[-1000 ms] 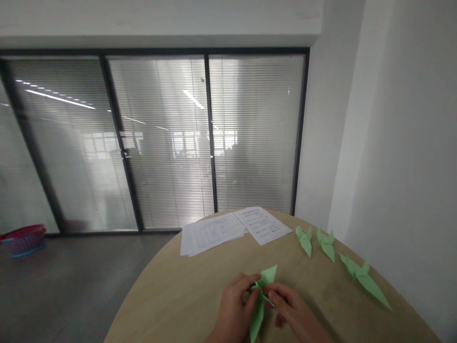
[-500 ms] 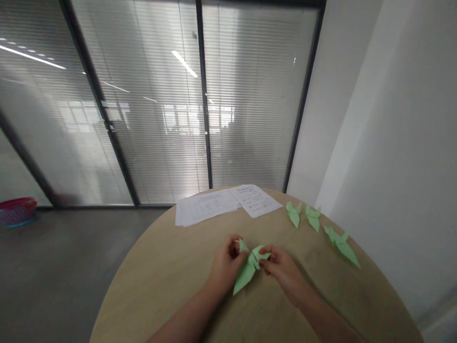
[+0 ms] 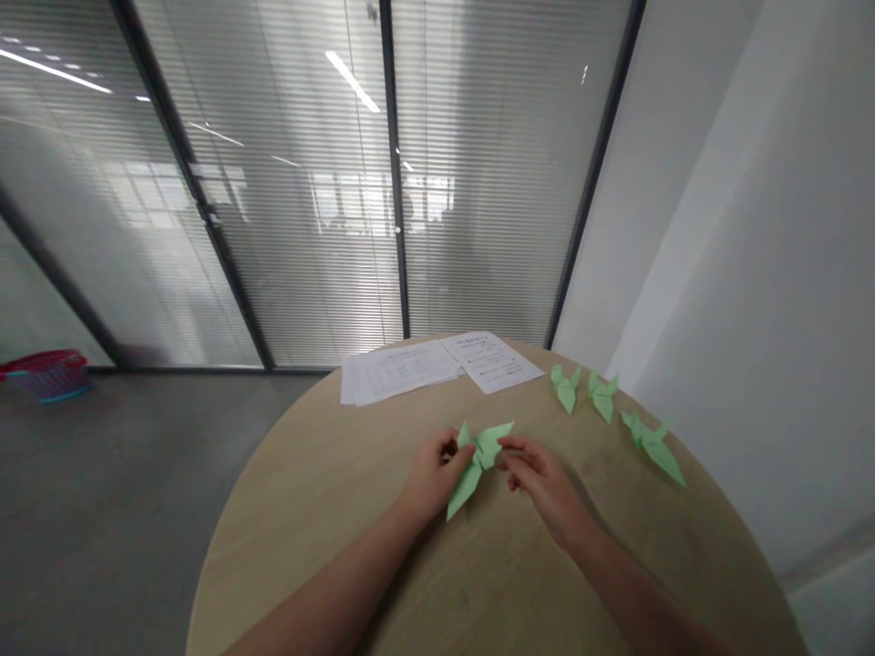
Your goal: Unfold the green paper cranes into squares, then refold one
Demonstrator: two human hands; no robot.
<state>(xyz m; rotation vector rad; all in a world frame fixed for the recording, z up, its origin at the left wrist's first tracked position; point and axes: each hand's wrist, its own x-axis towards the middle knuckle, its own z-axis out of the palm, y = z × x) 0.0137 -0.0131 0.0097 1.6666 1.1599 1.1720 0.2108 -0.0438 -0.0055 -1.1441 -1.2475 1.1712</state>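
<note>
A light green origami crane (image 3: 467,489) is pinched between the thumb and fingers of my left hand (image 3: 432,474), a little above the table. One pointed end slants down toward me, and a wing spreads to the right. My right hand (image 3: 537,476) is beside that wing, its fingers parted and their tips at or very near the paper's edge. Whether they still touch it I cannot tell. On the table's right side lie three more green origami cranes, a left one (image 3: 565,390), a middle one (image 3: 602,398) and a larger right one (image 3: 654,445).
Printed sheets (image 3: 403,372) and another printed page (image 3: 493,363) lie at the far edge of the round wooden table (image 3: 307,497). A red and blue basket (image 3: 51,376) stands on the floor at left. Behind are glass panels with blinds and a white wall.
My right hand has loosened its pinch on the crane's wing, and its fingers have drawn slightly apart. My left hand keeps its hold. The view has tilted down slightly.
</note>
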